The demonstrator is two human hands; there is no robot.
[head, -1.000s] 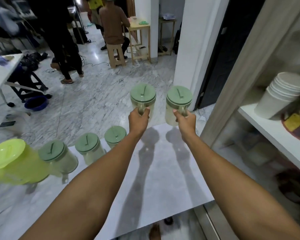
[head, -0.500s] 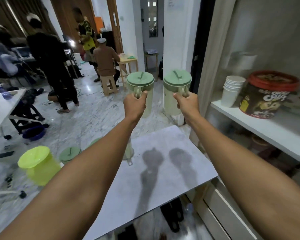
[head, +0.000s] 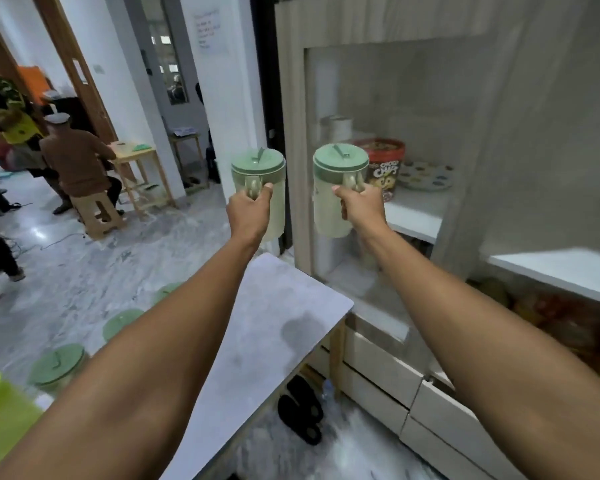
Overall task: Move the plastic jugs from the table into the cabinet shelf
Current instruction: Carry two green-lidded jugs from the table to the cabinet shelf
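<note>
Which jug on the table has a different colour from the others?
The lime-yellow jug at the table's left end; the other jugs there are pale with sage-green lids.

The left hand (head: 249,213) grips the handle of a pale green plastic jug with a darker green round lid (head: 259,174), held upright above its fingers. The right hand (head: 360,208) grips a matching lidded green jug (head: 333,181), whose body stands left of its fingers, before the white cabinet shelf (head: 417,216).

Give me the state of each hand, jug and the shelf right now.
Left hand: gripping left jug's handle.
Right hand: gripping right jug's handle.
Left jug: lifted, upright, lidded.
Right jug: lifted, upright, lidded, before the shelf.
Table jugs: lidded, waiting.
Shelf: open, partly occupied.
</note>
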